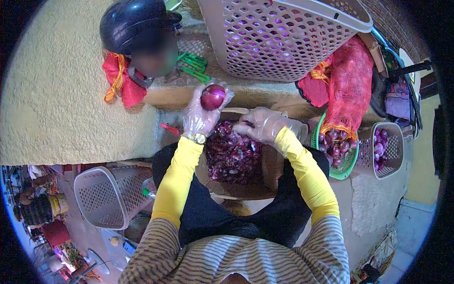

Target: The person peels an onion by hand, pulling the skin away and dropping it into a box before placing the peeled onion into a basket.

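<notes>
My left hand (200,116), in a clear plastic glove, holds up a shiny red onion (213,97). My right hand (264,125), also gloved, is closed with its fingers pinched together; whatever they hold is hidden. It hovers at the upper right of a cardboard box (271,170) between my knees. Dark purple onion skins (234,158) fill much of that box, below both hands. The onion is apart from the right hand.
A large grey perforated basket (283,40) with onions stands ahead. Right are a green basket (351,166), a red net sack (352,80) spilling onions, and a smaller basket (396,156). Another grey basket (100,191) lies left. A helmeted person's head (137,28) is at upper left.
</notes>
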A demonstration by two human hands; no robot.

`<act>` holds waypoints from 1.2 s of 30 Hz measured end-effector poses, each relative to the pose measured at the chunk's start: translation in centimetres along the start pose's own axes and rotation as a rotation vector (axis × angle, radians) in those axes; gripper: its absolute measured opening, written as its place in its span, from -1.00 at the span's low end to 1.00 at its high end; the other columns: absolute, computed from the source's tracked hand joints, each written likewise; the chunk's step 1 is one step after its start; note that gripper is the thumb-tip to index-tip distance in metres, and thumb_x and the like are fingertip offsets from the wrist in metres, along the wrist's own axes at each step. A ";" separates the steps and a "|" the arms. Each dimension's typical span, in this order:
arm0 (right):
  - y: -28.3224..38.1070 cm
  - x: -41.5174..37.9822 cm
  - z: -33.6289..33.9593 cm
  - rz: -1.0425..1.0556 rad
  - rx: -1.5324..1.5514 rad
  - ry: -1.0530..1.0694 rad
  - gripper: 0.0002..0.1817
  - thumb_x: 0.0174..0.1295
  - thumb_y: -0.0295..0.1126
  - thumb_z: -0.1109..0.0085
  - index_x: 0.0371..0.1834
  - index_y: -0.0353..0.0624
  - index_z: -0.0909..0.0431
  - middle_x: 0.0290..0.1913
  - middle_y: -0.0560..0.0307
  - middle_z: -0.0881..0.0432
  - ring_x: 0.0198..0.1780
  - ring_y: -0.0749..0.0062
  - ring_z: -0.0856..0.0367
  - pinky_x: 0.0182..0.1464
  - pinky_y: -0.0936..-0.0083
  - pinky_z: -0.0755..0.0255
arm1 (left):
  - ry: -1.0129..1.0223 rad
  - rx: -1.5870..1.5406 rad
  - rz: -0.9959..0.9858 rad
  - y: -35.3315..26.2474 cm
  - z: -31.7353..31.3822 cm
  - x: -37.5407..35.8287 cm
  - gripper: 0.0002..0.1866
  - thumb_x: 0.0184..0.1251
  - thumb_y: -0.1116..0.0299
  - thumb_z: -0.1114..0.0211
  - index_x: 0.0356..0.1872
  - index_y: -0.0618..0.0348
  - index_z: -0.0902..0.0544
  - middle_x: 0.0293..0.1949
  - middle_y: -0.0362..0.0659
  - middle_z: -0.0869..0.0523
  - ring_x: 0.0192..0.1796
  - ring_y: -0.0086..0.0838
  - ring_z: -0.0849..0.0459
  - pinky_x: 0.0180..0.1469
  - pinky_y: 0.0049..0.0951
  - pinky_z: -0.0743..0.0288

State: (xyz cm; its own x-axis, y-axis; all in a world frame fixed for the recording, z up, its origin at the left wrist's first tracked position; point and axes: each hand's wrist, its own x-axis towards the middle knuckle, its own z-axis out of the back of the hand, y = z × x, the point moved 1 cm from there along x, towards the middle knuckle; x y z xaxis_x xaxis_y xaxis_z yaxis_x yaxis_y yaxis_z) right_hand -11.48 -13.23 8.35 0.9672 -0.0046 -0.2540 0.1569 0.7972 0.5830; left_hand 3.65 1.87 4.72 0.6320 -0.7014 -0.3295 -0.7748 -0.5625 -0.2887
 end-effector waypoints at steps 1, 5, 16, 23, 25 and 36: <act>0.4 -0.3 0.5 0.008 -0.047 0.043 -0.30 0.25 0.36 -0.19 -0.01 -0.11 -0.72 -0.09 -0.20 -0.75 0.04 -0.15 -0.70 0.10 0.01 -0.54 | -0.019 -0.029 -0.018 0.0 -0.3 -0.1 -0.59 0.54 0.26 -0.22 0.26 0.28 -0.50 0.27 0.27 -0.52 0.37 0.15 -0.47 0.42 0.26 -0.45; 1.5 -0.4 1.2 0.016 -0.074 0.117 -0.26 0.18 0.40 -0.24 -0.07 -0.15 -0.70 -0.11 -0.21 -0.75 0.00 -0.15 -0.72 0.07 0.00 -0.55 | 0.009 -0.121 0.101 -0.2 -1.7 -1.1 -0.61 0.51 0.29 -0.25 0.22 0.29 -0.51 0.23 0.22 -0.56 0.36 0.12 -0.51 0.42 0.22 -0.47; 2.6 -0.4 3.1 -0.203 0.089 -0.272 -0.16 0.02 0.46 -0.36 -0.18 -0.24 -0.62 -0.22 -0.27 -0.74 -0.11 -0.21 -0.74 -0.02 0.04 -0.56 | 0.472 1.626 -0.934 1.5 0.3 -2.3 -0.21 0.36 0.56 -0.42 0.56 0.01 -0.24 0.30 0.00 -0.60 0.28 -0.23 -0.64 0.30 -0.19 -0.60; 2.0 0.2 2.1 -0.212 0.099 -0.314 -0.15 0.04 0.46 -0.34 -0.11 -0.24 -0.66 -0.16 -0.28 -0.75 -0.08 -0.19 -0.73 0.03 0.03 -0.55 | 0.158 0.275 0.113 2.3 0.9 -0.5 -0.18 0.25 0.52 -0.49 0.53 0.11 -0.30 0.41 0.00 -0.54 0.39 -0.19 -0.58 0.42 -0.18 -0.46; 2.1 0.1 2.1 -0.214 0.094 -0.311 -0.18 0.08 0.44 -0.32 -0.11 -0.23 -0.66 -0.16 -0.27 -0.75 -0.08 -0.19 -0.74 0.03 0.02 -0.56 | 0.467 1.700 -0.754 1.9 0.3 -2.0 -0.18 0.21 0.59 -0.49 0.51 0.11 -0.32 0.41 -0.02 -0.54 0.38 -0.19 -0.58 0.45 -0.20 -0.44; 1.5 0.6 1.2 -0.178 0.012 -0.337 -0.32 0.30 0.37 -0.12 -0.16 -0.13 -0.70 -0.24 -0.25 -0.75 -0.16 -0.22 -0.73 -0.03 -0.03 -0.56 | 0.347 1.163 -0.402 2.9 2.3 0.3 -0.36 0.37 0.43 -0.26 0.49 0.08 -0.40 0.19 -0.03 -0.66 0.24 -0.17 -0.63 0.31 -0.18 -0.54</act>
State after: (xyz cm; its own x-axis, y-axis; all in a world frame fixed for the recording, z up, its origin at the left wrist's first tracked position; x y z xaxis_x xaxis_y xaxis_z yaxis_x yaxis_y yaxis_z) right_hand -10.41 -12.79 9.98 0.9357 -0.3422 -0.0855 0.3288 0.7587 0.5624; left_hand 1.67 1.03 1.68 0.6435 -0.7478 0.1634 0.0508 -0.1713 -0.9839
